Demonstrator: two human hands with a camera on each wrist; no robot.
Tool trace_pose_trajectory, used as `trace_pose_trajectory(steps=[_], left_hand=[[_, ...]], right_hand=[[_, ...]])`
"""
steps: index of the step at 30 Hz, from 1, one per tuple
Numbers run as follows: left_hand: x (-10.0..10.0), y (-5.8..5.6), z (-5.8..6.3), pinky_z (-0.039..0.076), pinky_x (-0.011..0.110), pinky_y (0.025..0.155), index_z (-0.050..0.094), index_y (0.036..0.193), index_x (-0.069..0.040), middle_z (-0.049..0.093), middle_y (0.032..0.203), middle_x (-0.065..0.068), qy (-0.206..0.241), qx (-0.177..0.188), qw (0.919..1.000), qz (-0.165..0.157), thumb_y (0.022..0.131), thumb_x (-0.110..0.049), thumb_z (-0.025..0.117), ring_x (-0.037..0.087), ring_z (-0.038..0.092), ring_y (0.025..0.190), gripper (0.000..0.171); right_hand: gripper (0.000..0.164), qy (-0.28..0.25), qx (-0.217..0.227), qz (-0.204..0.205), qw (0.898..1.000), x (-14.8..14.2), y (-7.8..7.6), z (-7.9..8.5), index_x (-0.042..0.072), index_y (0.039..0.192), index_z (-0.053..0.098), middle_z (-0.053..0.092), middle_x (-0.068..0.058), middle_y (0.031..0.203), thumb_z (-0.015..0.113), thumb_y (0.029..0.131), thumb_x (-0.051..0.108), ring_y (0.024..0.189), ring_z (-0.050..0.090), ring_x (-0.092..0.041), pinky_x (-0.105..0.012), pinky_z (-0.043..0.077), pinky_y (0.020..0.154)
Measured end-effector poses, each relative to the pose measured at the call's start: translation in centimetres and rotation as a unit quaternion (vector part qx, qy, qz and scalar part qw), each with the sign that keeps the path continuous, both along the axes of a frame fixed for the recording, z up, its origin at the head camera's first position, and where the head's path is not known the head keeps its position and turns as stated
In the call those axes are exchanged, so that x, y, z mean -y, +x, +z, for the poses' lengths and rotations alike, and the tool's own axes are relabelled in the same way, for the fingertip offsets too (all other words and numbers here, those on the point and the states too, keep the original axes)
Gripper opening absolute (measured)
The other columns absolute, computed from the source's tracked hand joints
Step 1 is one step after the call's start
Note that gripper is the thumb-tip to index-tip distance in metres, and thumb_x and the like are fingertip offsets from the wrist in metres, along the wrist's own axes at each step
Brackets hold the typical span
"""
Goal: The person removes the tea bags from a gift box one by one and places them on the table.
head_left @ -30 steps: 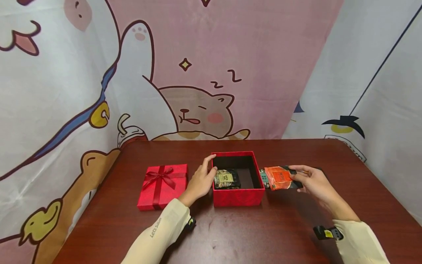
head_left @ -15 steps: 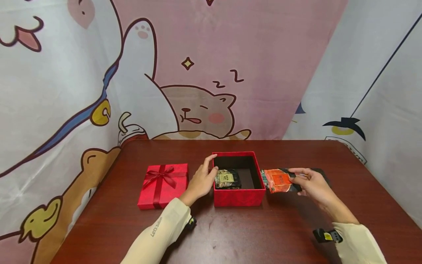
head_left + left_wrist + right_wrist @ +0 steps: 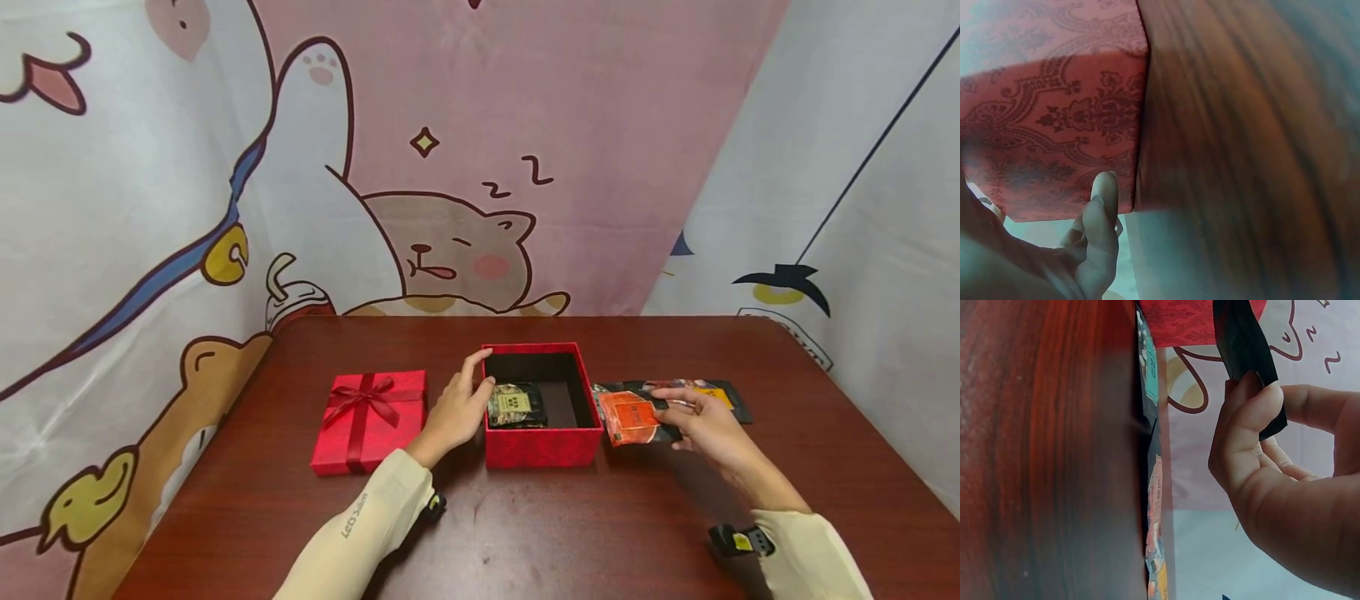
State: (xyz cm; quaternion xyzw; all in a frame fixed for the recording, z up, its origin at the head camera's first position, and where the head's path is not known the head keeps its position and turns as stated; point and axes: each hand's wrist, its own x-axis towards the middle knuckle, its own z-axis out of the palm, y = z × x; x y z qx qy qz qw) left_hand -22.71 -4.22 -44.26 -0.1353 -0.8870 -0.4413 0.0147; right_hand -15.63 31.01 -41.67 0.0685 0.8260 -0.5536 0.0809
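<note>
A red patterned gift box [image 3: 543,447] stands lidless on the table, with a black packet with a pale label [image 3: 513,403] inside at its left. My left hand [image 3: 455,417] holds the box's left wall. Thumb and index finger reach the rim, and another fingertip [image 3: 1105,184] lies against the outer wall. Just right of the box, my right hand [image 3: 708,429] pinches an orange-and-black packet [image 3: 632,417] by its right end. In the right wrist view this packet's dark back [image 3: 1247,347] shows, raised off the table between thumb and fingers.
More flat packets lie beneath and behind the right hand, one with a teal label [image 3: 1150,375] and one with a yellow-orange patch [image 3: 718,394]. The red lid [image 3: 397,429] with its ribbon bow lies left of the box. A cartoon-printed cloth [image 3: 600,167] hangs behind the table [image 3: 525,542].
The orange-and-black packet has moved slightly toward me in my right hand, and more of the packets behind it shows. My left hand and the box have stayed in place.
</note>
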Motion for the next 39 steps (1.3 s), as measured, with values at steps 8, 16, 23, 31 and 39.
trace_pose_trajectory(steps=[8,16,23,31,39], left_hand=[[0.0,0.0,0.1,0.041,0.04,0.066,0.035,0.149,-0.039,0.051,0.088,0.005,-0.003,0.0,1.0,0.0,0.102,-0.041,0.043,0.021,0.053,0.081,0.048],[0.0,0.0,0.0,0.04,0.038,0.063,0.035,0.149,-0.039,0.051,0.086,0.005,0.0,0.002,1.0,-0.001,0.102,-0.041,0.043,0.02,0.051,0.077,0.048],[0.1,0.0,-0.1,0.04,0.039,0.064,0.035,0.149,-0.039,0.051,0.087,0.005,0.002,0.002,1.0,-0.002,0.102,-0.041,0.043,0.02,0.052,0.078,0.048],[0.0,-0.1,-0.1,0.04,0.039,0.065,0.034,0.149,-0.041,0.051,0.087,0.005,0.0,0.003,1.0,-0.001,0.102,-0.042,0.043,0.021,0.052,0.078,0.048],[0.0,-0.2,-0.1,0.039,0.039,0.063,0.033,0.15,-0.042,0.05,0.089,0.006,0.003,0.008,0.9999,-0.005,0.102,-0.043,0.042,0.021,0.051,0.077,0.048]], right_hand=[[0.055,-0.008,0.0,0.0,1.0,0.1,0.1,-0.5,-0.006,0.143,0.041,0.059,-0.022,0.128,0.06,0.098,0.02,0.078,0.064,-0.013,-0.036,0.057,0.069],[0.052,-0.016,-0.002,0.01,1.0,0.2,0.3,-0.8,-0.007,0.143,0.04,0.059,-0.023,0.129,0.058,0.099,0.016,0.083,0.064,-0.012,-0.035,0.057,0.067],[0.053,-0.022,-0.004,0.022,1.0,0.5,0.4,-0.9,-0.008,0.143,0.04,0.057,-0.026,0.132,0.058,0.099,0.016,0.088,0.063,-0.009,-0.035,0.056,0.066],[0.051,-0.02,0.004,0.028,0.999,0.7,0.4,-1.2,-0.009,0.141,0.041,0.062,-0.022,0.126,0.058,0.099,0.014,0.078,0.062,-0.013,-0.034,0.056,0.065],[0.05,-0.016,0.008,0.042,0.999,0.8,0.4,-1.6,-0.01,0.141,0.042,0.066,-0.02,0.118,0.057,0.098,0.012,0.058,0.053,-0.012,-0.034,0.056,0.067]])
